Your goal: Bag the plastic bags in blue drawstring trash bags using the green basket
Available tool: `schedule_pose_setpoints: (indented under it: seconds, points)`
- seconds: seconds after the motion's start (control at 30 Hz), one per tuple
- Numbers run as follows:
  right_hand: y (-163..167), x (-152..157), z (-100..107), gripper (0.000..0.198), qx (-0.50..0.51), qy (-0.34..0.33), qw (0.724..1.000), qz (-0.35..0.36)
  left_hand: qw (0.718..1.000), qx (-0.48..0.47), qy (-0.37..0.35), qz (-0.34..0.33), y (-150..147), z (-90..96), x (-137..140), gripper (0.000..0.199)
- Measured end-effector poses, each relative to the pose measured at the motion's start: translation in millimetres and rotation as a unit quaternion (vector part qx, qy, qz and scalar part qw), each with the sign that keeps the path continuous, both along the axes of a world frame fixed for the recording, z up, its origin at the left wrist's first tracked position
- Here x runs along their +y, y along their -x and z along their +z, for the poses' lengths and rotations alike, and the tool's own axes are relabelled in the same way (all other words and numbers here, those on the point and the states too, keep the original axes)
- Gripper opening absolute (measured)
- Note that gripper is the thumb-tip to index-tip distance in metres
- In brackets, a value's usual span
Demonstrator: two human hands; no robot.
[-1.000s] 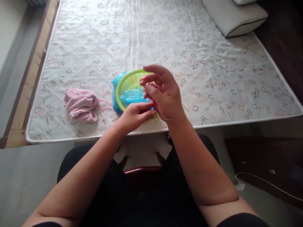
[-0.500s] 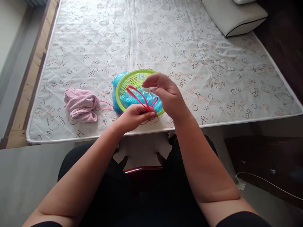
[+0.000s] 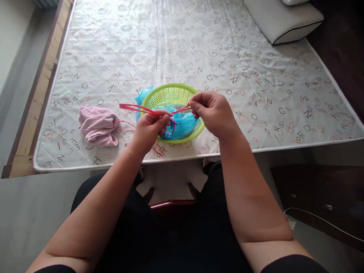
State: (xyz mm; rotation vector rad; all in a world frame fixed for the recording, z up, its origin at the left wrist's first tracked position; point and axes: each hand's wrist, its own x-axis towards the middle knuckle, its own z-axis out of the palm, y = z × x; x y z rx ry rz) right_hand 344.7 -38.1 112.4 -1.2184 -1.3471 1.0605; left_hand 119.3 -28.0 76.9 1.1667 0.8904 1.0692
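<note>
Red string (image 3: 132, 107) is stretched between my two hands, just above a green plastic basket (image 3: 170, 86). My left hand (image 3: 152, 127) pinches it near the middle, and a long doubled loop sticks out to the left. Fingers of my right hand (image 3: 212, 112) are closed on the other part of the string at the basket's right rim. Inside the basket lies a crumpled blue plastic bag (image 3: 184, 127), partly behind my left hand. More blue plastic (image 3: 143, 94) shows outside the basket's left side.
A pink cloth (image 3: 98, 126) lies bunched left of the basket, with thin red string running from it. Everything rests on a letter-printed mattress (image 3: 256, 94), close to its front edge. A pale pillow (image 3: 287, 22) sits at the far right.
My right hand, open and apart before, has closed on the string and pulls a part out to the right. My left hand has moved left, and the loop now points left.
</note>
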Motion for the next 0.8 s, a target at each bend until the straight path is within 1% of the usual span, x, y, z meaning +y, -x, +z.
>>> schedule_pose_setpoints:
  seconds: [0.07,0.1,0.17,0.27,0.33,0.43,0.53,0.63,0.73,0.8]
  points:
    - [-2,1,-3,0.023,0.050,0.023,0.998,-0.014,0.999,0.000,0.001,0.040,-1,-1.6,2,0.032]
    - [-1,1,-3,0.026,0.072,0.039,0.997,-0.008,0.998,0.001,0.004,0.055,-1,-2.3,4,0.033]
    - [2,-2,-1,0.031,0.102,0.071,0.992,0.029,0.997,0.001,0.016,0.076,-2,-3.1,6,0.036]
    - [14,-7,4,0.034,0.091,0.089,0.986,0.108,0.995,0.005,0.039,0.086,-2,-3.5,7,0.039]
    - [24,-10,5,0.032,0.067,0.068,0.986,0.135,0.996,0.011,0.046,0.079,-1,-4.0,7,0.039]
    - [38,-12,1,0.025,0.020,0.012,0.991,0.134,0.997,0.024,0.032,0.059,0,-6.8,6,0.040]
    - [48,-12,-5,0.016,-0.068,-0.046,0.992,0.095,0.998,0.025,0.004,0.051,1,-10.4,5,0.043]
    - [51,-11,-12,0.017,-0.151,-0.097,0.983,0.047,0.999,0.012,0.000,0.043,1,-10.8,3,0.046]
    - [52,-9,-19,0.021,-0.200,-0.127,0.971,0.019,1.000,0.011,0.015,0.015,1,-6.5,1,0.049]
    - [52,-7,-23,0.021,-0.208,-0.140,0.968,0.008,1.000,0.017,0.023,-0.006,1,-2.5,0,0.050]
